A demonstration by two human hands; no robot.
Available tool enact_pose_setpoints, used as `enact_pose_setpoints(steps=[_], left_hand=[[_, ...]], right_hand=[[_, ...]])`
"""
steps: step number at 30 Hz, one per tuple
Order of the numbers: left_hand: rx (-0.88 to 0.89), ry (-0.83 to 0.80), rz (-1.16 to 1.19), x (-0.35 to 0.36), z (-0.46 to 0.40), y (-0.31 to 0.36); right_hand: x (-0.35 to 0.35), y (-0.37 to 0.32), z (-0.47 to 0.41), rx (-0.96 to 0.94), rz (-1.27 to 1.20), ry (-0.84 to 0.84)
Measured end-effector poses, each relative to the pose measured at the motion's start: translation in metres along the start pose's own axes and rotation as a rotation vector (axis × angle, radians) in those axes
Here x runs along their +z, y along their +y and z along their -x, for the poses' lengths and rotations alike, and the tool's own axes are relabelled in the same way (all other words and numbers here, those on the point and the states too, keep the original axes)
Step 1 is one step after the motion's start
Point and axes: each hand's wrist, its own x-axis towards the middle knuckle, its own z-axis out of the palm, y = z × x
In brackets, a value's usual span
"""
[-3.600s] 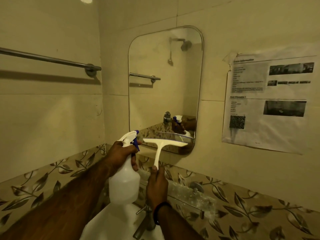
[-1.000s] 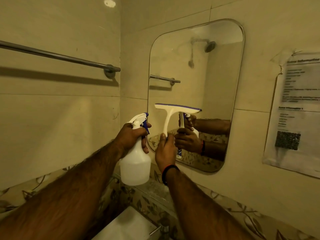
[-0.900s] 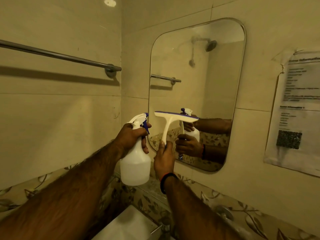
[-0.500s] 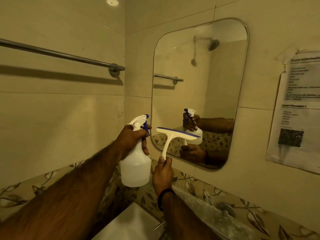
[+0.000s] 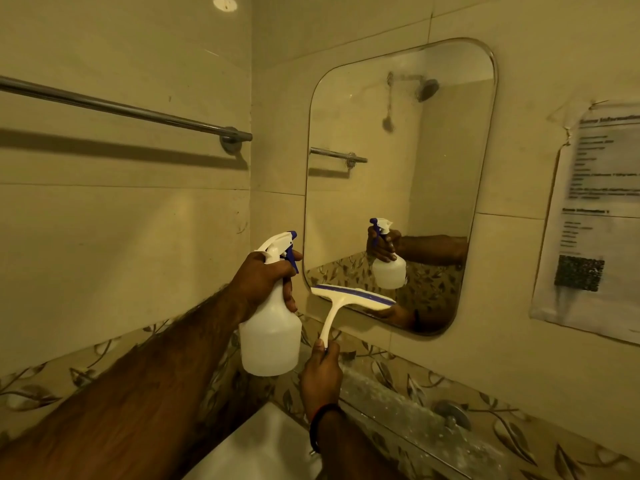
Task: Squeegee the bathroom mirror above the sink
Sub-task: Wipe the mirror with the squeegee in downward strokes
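The white plastic squeegee with a blue blade [image 5: 349, 296] lies across the bottom edge of the rounded rectangular wall mirror [image 5: 398, 174], its handle clamped in the right hand [image 5: 320, 374]. Beside it, the left hand [image 5: 265, 277] has its fingers wrapped round a translucent white spray bottle [image 5: 272, 329].

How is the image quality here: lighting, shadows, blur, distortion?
Head view: dim yellowish light; the towel bar casts a hard shadow on the wall; the paper notice at right is blurred and unreadable; wide-angle bending curves the mirror edges.
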Motion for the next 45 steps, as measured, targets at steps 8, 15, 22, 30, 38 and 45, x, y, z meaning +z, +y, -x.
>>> enact_pose_setpoints(steps=[8, 15, 22, 30, 38, 45], left_hand=[[0.0, 0.007, 0.015, 0.0, 0.007, 0.001], [0.004, -0.005, 0.02, 0.001, 0.008, 0.001], [0.011, -0.013, 0.014, 0.004, 0.009, 0.0], [0.015, -0.021, 0.016, 0.008, 0.008, 0.001], [0.059, -0.054, 0.037, 0.018, 0.008, 0.012], [0.076, -0.065, 0.069, 0.03, 0.008, 0.019]], right_hand=[[-0.001, -0.001, 0.008, 0.036, 0.034, 0.018], [0.0, 0.007, 0.015, 0.063, 0.03, 0.058], [0.0, 0.01, 0.019, 0.071, 0.02, 0.066], [-0.019, -0.002, 0.023, -0.083, -0.026, -0.001], [-0.056, -0.097, -0.021, -0.342, -0.107, 0.02], [-0.088, -0.193, -0.063, -0.498, -0.076, 0.088]])
